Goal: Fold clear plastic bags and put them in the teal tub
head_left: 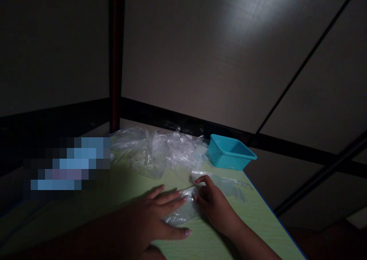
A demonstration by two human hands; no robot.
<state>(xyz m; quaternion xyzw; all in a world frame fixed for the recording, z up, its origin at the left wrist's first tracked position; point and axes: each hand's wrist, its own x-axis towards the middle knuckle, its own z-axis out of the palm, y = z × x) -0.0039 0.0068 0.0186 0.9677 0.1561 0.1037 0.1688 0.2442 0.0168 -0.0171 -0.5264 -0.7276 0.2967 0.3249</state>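
My left hand [151, 218] lies flat on the green table [114, 202], fingers spread, pressing down a small clear plastic bag [183, 210]. My right hand [213, 202] rests at the bag's right edge with its fingers curled and pinched on the plastic, the forefinger raised. A second clear bag [229, 185] lies flat just beyond the right hand. The light is dim and details of the bags are hard to make out.
A heap of crumpled clear plastic bags [160, 149] sits at the back of the table. A teal plastic tub [229, 153] stands at the back right corner. The table's blue right edge [275, 218] runs close to my right arm. A blurred patch covers the left.
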